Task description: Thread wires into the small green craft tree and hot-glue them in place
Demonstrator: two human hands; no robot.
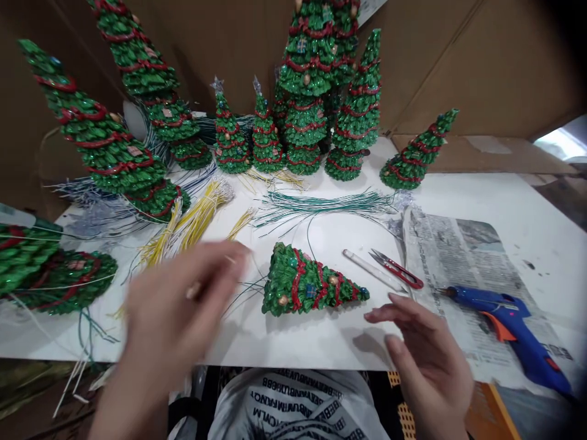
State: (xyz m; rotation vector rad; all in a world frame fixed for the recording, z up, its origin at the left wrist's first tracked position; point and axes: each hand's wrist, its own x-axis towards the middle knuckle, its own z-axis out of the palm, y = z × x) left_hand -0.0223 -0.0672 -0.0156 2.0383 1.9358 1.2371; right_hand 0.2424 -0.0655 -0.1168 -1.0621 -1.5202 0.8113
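Dark capital letters run in several rows across the light grey-white fabric shirt [293, 406] at the bottom edge of the view. The rows bend with the folds; repeated groups such as "BE" and "YANBU" seem to show in them, but the full wording cannot be made out with certainty. Columns of small dark print cover the flat greyish-white paper newspaper sheet [452, 253] on the right, too fine to read. Heavier, larger black characters stand near that sheet's lower right corner, also illegible. Faint marks on the white paper piece [370, 8] at the top are unreadable.
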